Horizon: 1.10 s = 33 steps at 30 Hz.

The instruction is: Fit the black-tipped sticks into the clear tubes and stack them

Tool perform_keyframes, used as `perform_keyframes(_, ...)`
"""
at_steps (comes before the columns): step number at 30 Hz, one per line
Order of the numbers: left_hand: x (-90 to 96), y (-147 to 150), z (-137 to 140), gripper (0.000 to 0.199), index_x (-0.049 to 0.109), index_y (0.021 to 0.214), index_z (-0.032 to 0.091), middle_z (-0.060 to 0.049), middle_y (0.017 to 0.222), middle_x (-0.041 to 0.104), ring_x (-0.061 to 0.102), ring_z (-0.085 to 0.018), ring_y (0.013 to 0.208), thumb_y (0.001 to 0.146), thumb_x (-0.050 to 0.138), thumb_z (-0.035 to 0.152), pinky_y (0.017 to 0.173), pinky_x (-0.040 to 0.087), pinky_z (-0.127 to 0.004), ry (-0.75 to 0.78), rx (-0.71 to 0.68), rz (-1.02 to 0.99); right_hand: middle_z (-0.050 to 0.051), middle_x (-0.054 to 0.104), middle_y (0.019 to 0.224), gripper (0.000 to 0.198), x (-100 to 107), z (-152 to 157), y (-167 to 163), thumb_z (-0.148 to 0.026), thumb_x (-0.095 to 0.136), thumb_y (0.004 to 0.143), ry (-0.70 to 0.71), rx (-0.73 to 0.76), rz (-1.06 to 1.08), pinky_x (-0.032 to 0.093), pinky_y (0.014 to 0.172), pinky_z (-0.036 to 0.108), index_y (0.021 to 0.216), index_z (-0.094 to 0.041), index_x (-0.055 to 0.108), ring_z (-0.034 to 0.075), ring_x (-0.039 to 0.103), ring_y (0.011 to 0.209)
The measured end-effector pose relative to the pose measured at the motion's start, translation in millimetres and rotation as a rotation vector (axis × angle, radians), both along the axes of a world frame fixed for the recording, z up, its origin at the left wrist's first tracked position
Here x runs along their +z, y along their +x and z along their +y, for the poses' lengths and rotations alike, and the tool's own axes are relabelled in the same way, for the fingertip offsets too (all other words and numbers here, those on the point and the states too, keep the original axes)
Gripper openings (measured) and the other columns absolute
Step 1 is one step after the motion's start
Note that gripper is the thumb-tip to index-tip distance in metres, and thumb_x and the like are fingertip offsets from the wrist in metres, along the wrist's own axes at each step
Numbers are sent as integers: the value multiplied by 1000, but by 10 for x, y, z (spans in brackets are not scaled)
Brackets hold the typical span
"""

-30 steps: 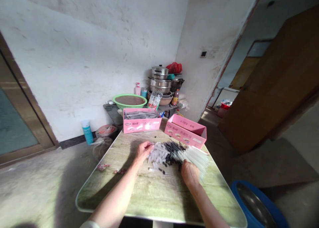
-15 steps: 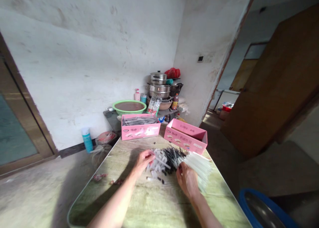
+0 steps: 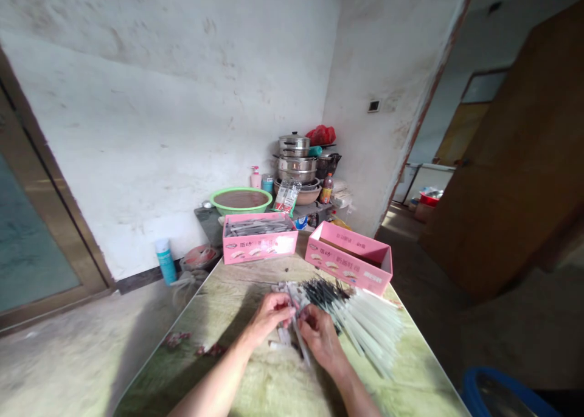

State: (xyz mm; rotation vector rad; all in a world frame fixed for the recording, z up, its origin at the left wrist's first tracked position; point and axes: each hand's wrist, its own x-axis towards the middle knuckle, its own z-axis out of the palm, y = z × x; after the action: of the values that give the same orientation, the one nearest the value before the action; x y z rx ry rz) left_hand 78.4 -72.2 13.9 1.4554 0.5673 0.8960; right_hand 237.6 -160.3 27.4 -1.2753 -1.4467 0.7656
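My left hand point(image 3: 270, 318) and my right hand point(image 3: 323, 339) are close together above the table, fingertips nearly meeting. A slim whitish translucent tube point(image 3: 303, 347) slants down between them, and my left fingers are pinched on its upper part. The fingers of my right hand are closed beside it; what they grip is too small to make out. Under the hands lies a heap of small whitish plastic pieces point(image 3: 283, 337), partly hidden. To its right are thin black-ended sticks point(image 3: 322, 290) and a fan of long pale translucent sticks point(image 3: 371, 326).
Two pink boxes stand at the table's far edge: the left box point(image 3: 260, 247) holds grey-white slim pieces, and the right box point(image 3: 349, 265) is open-topped. Behind are a green basin point(image 3: 219, 205) and stacked steel pots point(image 3: 296, 169). Reddish scraps point(image 3: 177, 339) lie at the left.
My right hand has moved left from the black-ended sticks to meet my left hand. My left hand has shifted slightly right and down, and the tube now points downward. The view has turned a little left.
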Motion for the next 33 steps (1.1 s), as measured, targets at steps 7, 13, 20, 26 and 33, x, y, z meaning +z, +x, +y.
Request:
perform_keyframes(7,-17,42,37,41,69,78,13,1,58,59,52,-11,49,77,80,52,51,39,-23,-57,118,-125,2,65,59,48,-122,39,65,-65,79,73,-218,111,317,35,43,26,75,-18,65,13,51,41)
perform_keyframes(13,64,-10,93,40,67,80,13,-3,71,67,55,-11,56,72,86,47,52,41,-21,-192,293,-308,4,69,55,39,-89,-22,212,-51,86,68,-404,215,409,25,37,22,75,-16,68,13,54,38)
perform_keyframes(20,4,-41,80,41,64,83,14,-2,66,65,53,-10,48,76,83,50,46,38,-21,-236,90,-227,4,69,64,35,-32,15,432,-45,90,66,-206,-56,760,43,50,22,74,-14,74,12,58,51)
perform_keyframes(26,20,37,-104,44,72,90,16,2,57,58,47,-9,44,80,77,59,47,34,-21,-124,-197,89,-4,54,52,39,-108,69,523,-49,89,68,-72,-181,806,24,39,19,77,-14,74,5,35,40)
perform_keyframes(33,118,23,-169,43,79,90,14,1,56,58,44,-10,46,84,72,56,48,32,-22,27,-273,238,2,67,63,37,-87,96,524,-47,89,69,25,-263,871,38,44,23,77,-17,70,11,51,46)
